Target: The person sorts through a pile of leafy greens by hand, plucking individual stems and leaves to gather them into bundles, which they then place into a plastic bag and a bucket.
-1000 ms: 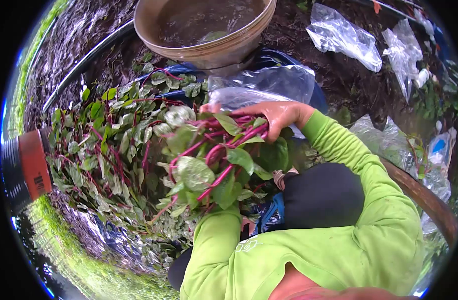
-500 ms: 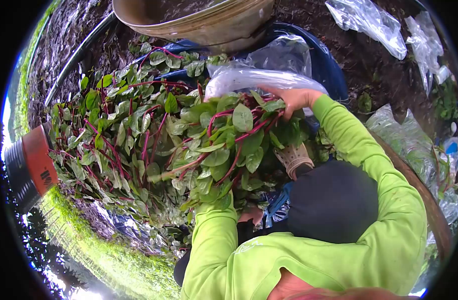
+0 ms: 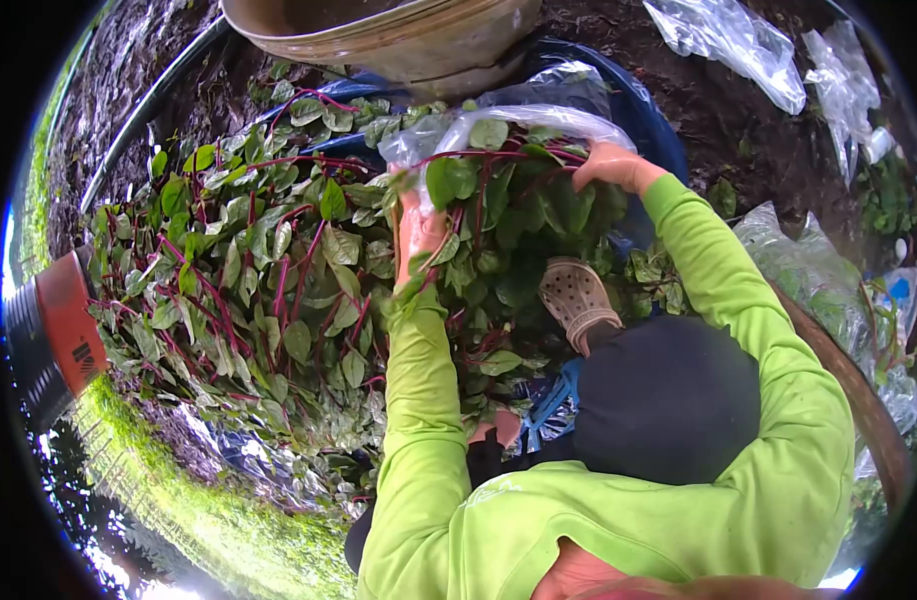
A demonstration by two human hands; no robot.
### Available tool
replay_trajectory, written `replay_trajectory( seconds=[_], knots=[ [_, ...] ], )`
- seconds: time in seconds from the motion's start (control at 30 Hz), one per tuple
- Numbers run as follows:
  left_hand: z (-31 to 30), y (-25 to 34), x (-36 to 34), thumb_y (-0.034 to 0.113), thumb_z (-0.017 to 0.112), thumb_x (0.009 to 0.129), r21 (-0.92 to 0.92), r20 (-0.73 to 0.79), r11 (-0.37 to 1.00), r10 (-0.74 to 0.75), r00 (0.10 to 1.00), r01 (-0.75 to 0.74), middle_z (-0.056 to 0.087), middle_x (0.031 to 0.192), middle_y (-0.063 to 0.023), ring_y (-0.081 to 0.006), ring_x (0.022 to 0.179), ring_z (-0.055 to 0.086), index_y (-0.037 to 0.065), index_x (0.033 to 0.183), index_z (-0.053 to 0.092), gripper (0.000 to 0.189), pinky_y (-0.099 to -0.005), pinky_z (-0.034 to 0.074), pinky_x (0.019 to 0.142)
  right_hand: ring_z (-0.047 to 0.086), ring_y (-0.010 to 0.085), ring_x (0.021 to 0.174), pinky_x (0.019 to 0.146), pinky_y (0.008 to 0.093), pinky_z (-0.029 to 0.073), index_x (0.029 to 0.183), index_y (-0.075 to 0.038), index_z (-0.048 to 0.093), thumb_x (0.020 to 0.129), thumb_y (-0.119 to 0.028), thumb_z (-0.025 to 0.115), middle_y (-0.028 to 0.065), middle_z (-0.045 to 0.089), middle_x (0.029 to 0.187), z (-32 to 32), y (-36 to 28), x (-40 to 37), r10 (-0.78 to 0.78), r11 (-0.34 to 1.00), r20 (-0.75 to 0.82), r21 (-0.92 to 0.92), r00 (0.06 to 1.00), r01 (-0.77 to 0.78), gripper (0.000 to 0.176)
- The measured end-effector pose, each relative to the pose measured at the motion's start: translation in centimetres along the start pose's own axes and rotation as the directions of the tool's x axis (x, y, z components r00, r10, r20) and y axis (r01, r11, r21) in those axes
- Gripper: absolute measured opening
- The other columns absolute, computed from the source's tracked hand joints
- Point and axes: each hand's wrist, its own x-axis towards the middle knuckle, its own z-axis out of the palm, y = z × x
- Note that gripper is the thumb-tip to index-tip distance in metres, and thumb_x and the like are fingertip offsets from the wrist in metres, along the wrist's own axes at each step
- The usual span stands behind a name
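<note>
A clear plastic bag [image 3: 549,118] has its mouth spread between my two hands, with red-stemmed leafy greens [image 3: 469,185], which look like Malabar spinach, at the opening. My left hand [image 3: 422,232] reaches up to the bag's left edge; the plastic and leaves partly cover its fingers, which seem closed on the rim. On the opposite side, my right hand [image 3: 614,166] pinches the rim beside some red stems. A large heap of the same greens [image 3: 269,280] lies to the left of my left forearm.
A muddy, wide basin [image 3: 399,50] stands beyond the bag, above a blue tub [image 3: 649,110]. Loose plastic sheets [image 3: 729,45] lie on dark soil at the right. An orange and black container [image 3: 71,320] is at far left. My clog-shod foot [image 3: 574,295] is below the bag.
My left hand has moved up and forward from beneath the bunch of greens to the bag's left edge. The bunch has shifted to the bag's mouth, while my right hand stays at the rim.
</note>
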Motion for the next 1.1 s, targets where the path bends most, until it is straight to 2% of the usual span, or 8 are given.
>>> replay_trajectory(
  seconds=[0.1,0.2,0.3,0.43,0.5,0.63,0.73,1.1],
  knots=[
    [-2.2,3.1,-1.4,0.011,0.065,0.094,0.031,-0.073,0.993,0.118,0.99,-0.116,0.049,0.149,-0.0271,-0.0399,0.111,0.067,0.008,0.159,0.029,0.074,-0.0403,0.054,0.094,0.068,0.0237,0.086,0.08,0.038,0.056,0.117,0.005,0.066,0.066,-0.014,0.083,0.0142,0.071,0.096,1.0,1.9,1.9,0.082,0.953,-0.114,0.3,0.99,-0.044,0.057],
    [-4.9,7.9,-3.4,0.009,0.065,0.093,0.029,-0.016,0.988,-0.149,0.989,0.149,0.043,0.157,-0.0281,-0.041,0.117,0.065,0.006,0.163,0.022,0.082,-0.0415,0.052,0.1,0.069,0.0233,0.083,0.072,0.0395,0.058,0.105,-0.006,0.072,0.079,-0.017,0.077,0.0101,0.071,0.094,1.2,1.5,1.2,0.139,0.665,0.004,0.741,0.99,-0.096,0.029],
    [-4.6,6.1,-4.5,0.005,0.068,0.086,0.109,-0.097,0.993,-0.03,0.995,0.04,0.041,0.16,-0.0223,-0.0402,0.128,0.058,0.002,0.156,0.036,0.078,-0.0422,0.047,0.105,0.071,0.0255,0.082,0.075,0.0437,0.06,0.104,-0.008,0.071,0.089,-0.022,0.073,0.0093,0.073,0.093,0.9,1.5,2.4,0.128,0.405,0.008,0.912,0.992,-0.06,0.021],
    [-1.9,9.3,-5.6,0.002,0.073,0.078,0.499,-0.427,0.866,0.231,0.874,0.015,0.056,0.125,-0.0122,-0.0353,0.133,0.043,0.01,0.127,0.058,0.052,-0.046,0.042,0.104,0.072,0.027,0.085,0.081,0.0511,0.06,0.107,-0.008,0.069,0.097,-0.031,0.065,0.0093,0.074,0.097,2.1,-0.1,1.1,0.126,0.218,0.123,0.965,0.984,-0.148,0.026],
    [1.4,10.4,-6.4,0.003,0.07,0.077,0.351,-0.2,0.883,0.396,0.896,-0.312,0.062,0.117,-0.0143,-0.0363,0.112,0.057,0.008,0.106,0.066,0.03,-0.0485,0.045,0.097,0.072,0.027,0.086,0.082,0.0515,0.061,0.108,-0.009,0.069,0.098,-0.031,0.063,0.0095,0.075,0.1,2.6,0.1,1.2,0.066,0.147,0.146,0.977,0.987,-0.154,0.025],
    [10.1,9.8,-6.7,0.007,0.067,0.079,0.004,0.131,0.96,0.277,0.952,-0.28,0.061,0.131,-0.0237,-0.0424,0.127,0.054,0.005,0.129,0.061,0.05,-0.0538,0.04,0.111,0.073,0.0287,0.09,0.086,0.0526,0.061,0.112,-0.008,0.069,0.101,-0.028,0.058,0.0114,0.075,0.103,3.4,-2.0,-0.5,-0.02,0.025,0.165,0.986,0.986,-0.165,0.025],
    [22.7,2.0,-5.6,0.022,0.068,0.091,0.447,0.222,0.755,0.426,0.877,-0.479,0.06,0.134,-0.0232,-0.0405,0.125,0.058,0.006,0.131,0.062,0.044,-0.0477,0.048,0.104,0.073,0.0296,0.093,0.087,0.0523,0.061,0.115,-0.006,0.069,0.101,-0.027,0.058,0.0139,0.075,0.105,3.6,-2.8,-1.4,-0.074,-0.017,0.163,0.986,0.984,-0.165,0.028],
    [13.3,16.0,-5.1,0.017,0.061,0.091,-0.151,0.416,0.941,0.338,0.844,-0.302,0.066,0.114,-0.0198,-0.0368,0.107,0.065,0.007,0.12,0.064,0.031,-0.0471,0.053,0.092,0.073,0.0306,0.094,0.089,0.048,0.06,0.114,-0.001,0.071,0.094,-0.025,0.066,0.0151,0.075,0.104,3.4,-0.8,-3.0,-0.282,-0.066,0.191,0.974,0.94,-0.217,0.031]
  ],
)
